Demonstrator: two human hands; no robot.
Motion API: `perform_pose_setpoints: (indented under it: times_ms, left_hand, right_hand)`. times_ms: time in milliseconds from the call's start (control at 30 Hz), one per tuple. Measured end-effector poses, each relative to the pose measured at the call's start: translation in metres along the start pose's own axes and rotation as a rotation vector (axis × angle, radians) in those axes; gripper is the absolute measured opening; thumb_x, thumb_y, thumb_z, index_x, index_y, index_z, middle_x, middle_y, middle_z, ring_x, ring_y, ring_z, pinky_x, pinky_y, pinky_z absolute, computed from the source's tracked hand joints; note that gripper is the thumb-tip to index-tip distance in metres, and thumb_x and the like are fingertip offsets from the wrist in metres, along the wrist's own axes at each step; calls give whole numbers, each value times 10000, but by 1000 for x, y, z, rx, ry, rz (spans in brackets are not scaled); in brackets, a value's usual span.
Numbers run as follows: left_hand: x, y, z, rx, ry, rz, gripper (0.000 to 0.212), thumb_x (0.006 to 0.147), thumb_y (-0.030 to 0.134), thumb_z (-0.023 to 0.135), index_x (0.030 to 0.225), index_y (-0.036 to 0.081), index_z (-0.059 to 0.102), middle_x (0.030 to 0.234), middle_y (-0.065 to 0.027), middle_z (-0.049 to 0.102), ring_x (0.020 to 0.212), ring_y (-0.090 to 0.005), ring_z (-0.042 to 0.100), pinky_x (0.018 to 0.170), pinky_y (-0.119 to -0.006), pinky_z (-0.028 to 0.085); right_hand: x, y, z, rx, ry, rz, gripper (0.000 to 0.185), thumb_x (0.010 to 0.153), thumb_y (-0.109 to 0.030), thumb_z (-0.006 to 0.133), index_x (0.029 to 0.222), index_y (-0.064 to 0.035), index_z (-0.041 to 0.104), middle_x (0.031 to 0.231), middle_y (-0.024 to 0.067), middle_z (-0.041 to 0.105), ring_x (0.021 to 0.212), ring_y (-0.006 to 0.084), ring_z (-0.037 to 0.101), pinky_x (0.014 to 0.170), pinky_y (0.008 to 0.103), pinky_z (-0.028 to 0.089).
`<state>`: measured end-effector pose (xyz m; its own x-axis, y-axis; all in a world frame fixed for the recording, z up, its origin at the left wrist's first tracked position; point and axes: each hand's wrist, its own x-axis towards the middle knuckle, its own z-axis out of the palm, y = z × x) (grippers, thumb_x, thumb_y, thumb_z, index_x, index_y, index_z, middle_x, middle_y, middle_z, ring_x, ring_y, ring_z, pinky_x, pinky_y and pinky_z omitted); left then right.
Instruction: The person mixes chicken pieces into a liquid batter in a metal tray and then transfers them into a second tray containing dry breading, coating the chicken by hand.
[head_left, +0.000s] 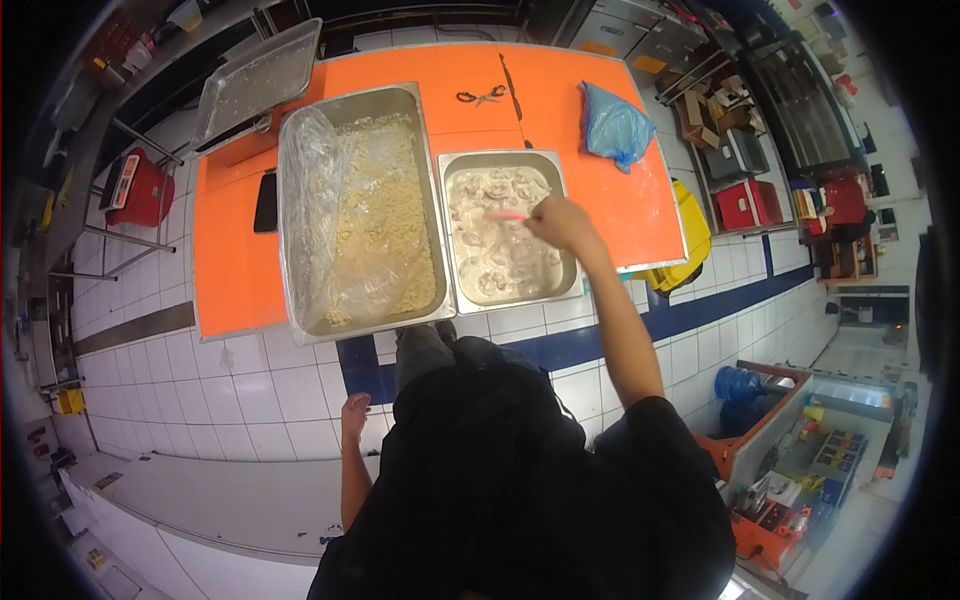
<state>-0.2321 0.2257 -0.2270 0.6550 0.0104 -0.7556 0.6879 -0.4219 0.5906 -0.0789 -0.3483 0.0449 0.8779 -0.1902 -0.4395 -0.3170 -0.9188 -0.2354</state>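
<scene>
My right hand (561, 223) grips a pink-red utensil (508, 215) over the smaller steel pan (517, 306). Its far end reaches the pieces in pale, creamy liquid (491, 259), and I cannot tell what kind of tool it is. Directly left of that pan stands a larger, deep steel pan (441, 296) holding yellowish crumbs (390, 195). Clear plastic film (307, 202) drapes over its left side and part of the crumbs. Down beside my body, my left hand (355, 414) hangs away from the table, fingers loosely bent, with nothing seen in it.
Both pans stand on an orange-topped table (465, 64). Scissors (481, 95) and a tied blue plastic bag (615, 126) lie toward its back. A dark phone (265, 202) lies left of the big pan. An aluminium tray (259, 79) rests at the back left corner. A yellow bin (690, 232) stands right.
</scene>
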Motion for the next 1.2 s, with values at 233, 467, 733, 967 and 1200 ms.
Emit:
perform_pose_setpoints:
  times_ms: [233,467,733,967,1200]
  left_hand:
    - [9,-4,11,58,-86,-42,304,873,311,643,1055,69,668,934,-49,663,766,-163,630,583,-298,455]
    - [4,-5,-1,42,-52,-65,334,875,335,625,1104,93,653,962,-40,666,827,-184,645,637,-308,461]
    - [7,-18,-3,127,-80,-173,399,884,393,645,1150,96,632,1035,-57,669,873,-200,660,691,-368,476]
    - [3,5,-5,72,-57,-128,349,859,352,649,1109,108,643,964,-20,654,814,-163,638,667,-333,465]
    - [-3,8,-17,2,-1,-60,343,860,348,663,1106,110,646,935,-24,658,815,-171,637,628,-312,453]
  right_hand:
    - [24,58,62,-105,275,299,335,807,-390,659,844,-67,743,839,185,700,812,357,679,730,452,540]
    - [-42,45,-6,-2,13,393,406,800,-425,671,966,-59,722,979,178,703,912,358,675,793,444,537]
    - [-49,44,81,-83,-12,331,470,803,-476,667,876,-14,721,937,197,701,914,365,671,792,444,529]
    - [-40,55,-31,96,132,422,518,819,-499,608,887,5,711,912,224,692,876,388,673,758,469,530]
    - [59,39,-34,56,317,399,655,818,-627,605,913,16,689,959,232,692,957,378,668,776,448,537]
